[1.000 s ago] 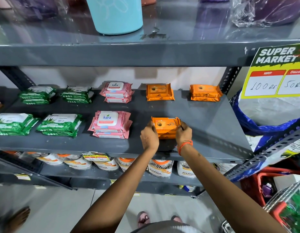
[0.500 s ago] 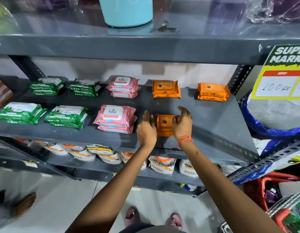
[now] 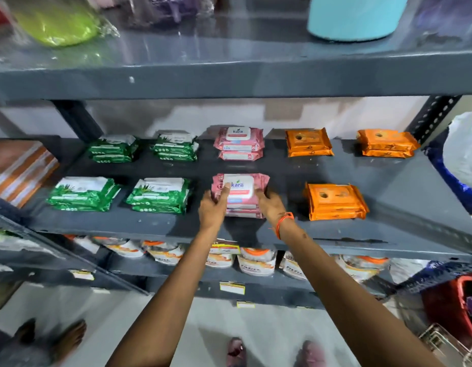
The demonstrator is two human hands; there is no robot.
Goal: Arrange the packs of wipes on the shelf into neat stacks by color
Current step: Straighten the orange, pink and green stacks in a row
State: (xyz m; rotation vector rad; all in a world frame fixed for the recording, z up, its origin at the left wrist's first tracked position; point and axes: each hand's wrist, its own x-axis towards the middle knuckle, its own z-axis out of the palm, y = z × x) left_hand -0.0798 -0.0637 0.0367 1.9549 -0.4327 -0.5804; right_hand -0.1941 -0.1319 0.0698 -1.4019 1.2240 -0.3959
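On the grey shelf (image 3: 404, 207) the wipes lie in two rows. A front pink stack (image 3: 242, 192) sits at the middle; my left hand (image 3: 213, 207) grips its left side and my right hand (image 3: 271, 205) grips its right side. Behind it is a second pink stack (image 3: 238, 143). Green stacks lie to the left: two in front (image 3: 82, 194) (image 3: 159, 196) and two behind (image 3: 113, 149) (image 3: 175, 147). Orange stacks lie to the right: one in front (image 3: 335, 201), two behind (image 3: 307, 143) (image 3: 387, 143).
The upper shelf (image 3: 229, 80) overhangs, carrying a pale blue tub (image 3: 356, 17) and a green wrapped item (image 3: 60, 25). The lower shelf holds white-and-orange packets (image 3: 256, 263). A red basket (image 3: 457, 305) and a blue bag (image 3: 446, 176) are at the right. Someone's feet (image 3: 52, 340) stand at the left.
Both hands let go of the front orange stack and moved left onto the front pink stack. The view swung left as well.
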